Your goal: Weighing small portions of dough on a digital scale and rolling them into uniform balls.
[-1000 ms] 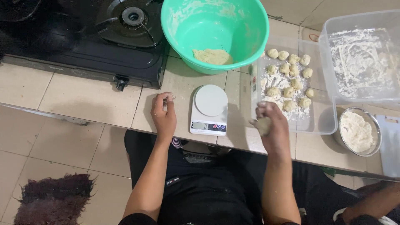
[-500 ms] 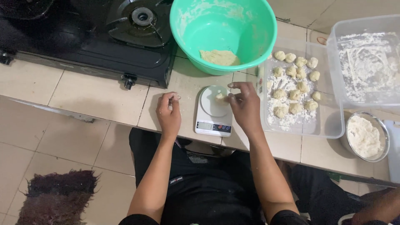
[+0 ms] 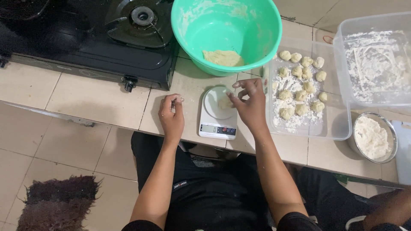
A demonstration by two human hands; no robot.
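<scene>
Resting on scale [image 3: 217, 112] (white): dough piece [image 3: 224, 103] under right hand [image 3: 250, 105] fingertips

Black stove [image 3: 85, 38] (floor rug [image 3: 58, 203])

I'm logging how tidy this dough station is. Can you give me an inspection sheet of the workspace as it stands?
Surface: tiled counter, beige, floury near the tray.
Job's things: small dough piece on the white kitchen scale; green bowl with a lump of dough; clear tray with floured dough balls.
Clutter: empty floured container; metal bowl of flour.
Grippers: right hand fingertips at the dough piece on the scale; left hand rests on the counter, fingers curled, holding nothing clearly visible.
Cables: nothing seen.
Surroundings: black gas stove; tiled floor; dark rug; another person's arm at the lower right.
</scene>
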